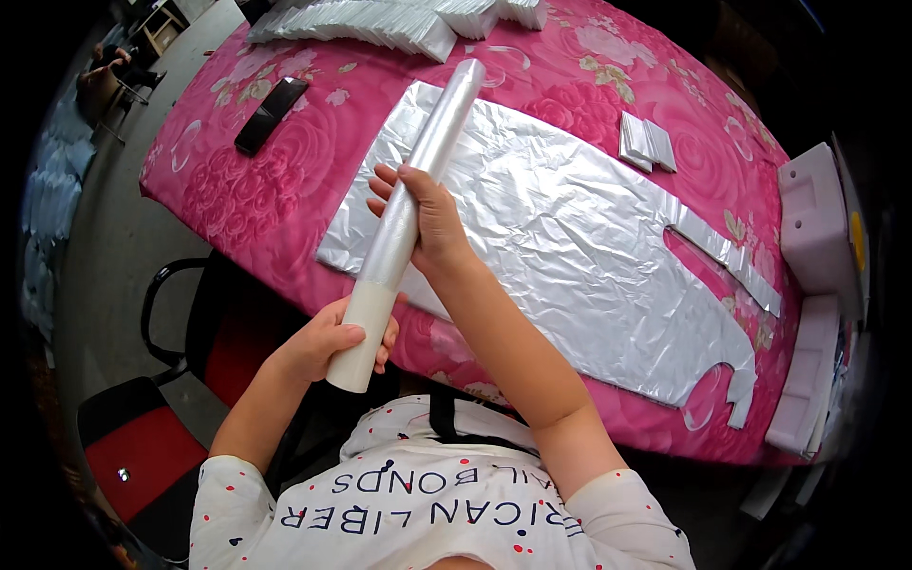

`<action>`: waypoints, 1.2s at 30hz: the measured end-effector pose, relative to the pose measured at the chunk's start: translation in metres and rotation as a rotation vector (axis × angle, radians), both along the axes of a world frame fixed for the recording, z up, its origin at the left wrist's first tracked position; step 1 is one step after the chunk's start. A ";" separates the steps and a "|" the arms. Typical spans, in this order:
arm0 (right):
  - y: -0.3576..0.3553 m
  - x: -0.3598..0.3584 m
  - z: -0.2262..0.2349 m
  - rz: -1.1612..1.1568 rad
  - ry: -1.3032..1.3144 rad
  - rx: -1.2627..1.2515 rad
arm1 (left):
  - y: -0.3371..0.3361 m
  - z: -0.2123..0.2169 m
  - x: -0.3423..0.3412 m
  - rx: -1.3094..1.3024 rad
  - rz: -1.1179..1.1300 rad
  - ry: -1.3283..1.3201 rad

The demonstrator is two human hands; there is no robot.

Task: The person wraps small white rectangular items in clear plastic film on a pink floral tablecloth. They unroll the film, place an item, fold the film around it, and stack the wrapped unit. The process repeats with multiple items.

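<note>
Head view: roll (404,218) in both hands, long axis up-right toward table (285,180).

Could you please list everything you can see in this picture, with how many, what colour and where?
roll of clear film on a cream tube: one, held over the near table edge
silvery plastic sheet: one, flat on the table
table: one, pink floral cover
white folded stack: one, far edge
white folded pieces: few, right
black flat object: one, left
chairs: two, red and black, lower left
left hand: grip on the tube end
right hand: grip mid-roll
</note>
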State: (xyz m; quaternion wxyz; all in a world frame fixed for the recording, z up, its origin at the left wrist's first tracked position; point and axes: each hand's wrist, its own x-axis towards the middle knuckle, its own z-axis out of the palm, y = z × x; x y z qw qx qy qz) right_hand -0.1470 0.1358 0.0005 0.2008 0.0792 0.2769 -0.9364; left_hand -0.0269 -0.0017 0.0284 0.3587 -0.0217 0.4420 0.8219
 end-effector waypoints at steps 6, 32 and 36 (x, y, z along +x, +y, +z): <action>0.066 0.019 0.042 -0.125 0.202 0.214 | 0.057 0.021 0.000 -0.345 -0.107 0.039; 0.140 0.093 -0.007 -0.267 0.092 0.279 | 0.122 -0.024 0.001 -0.543 -0.233 0.220; 0.202 0.062 -0.017 -0.386 0.028 0.305 | 0.093 -0.021 0.007 -0.497 -0.437 -0.011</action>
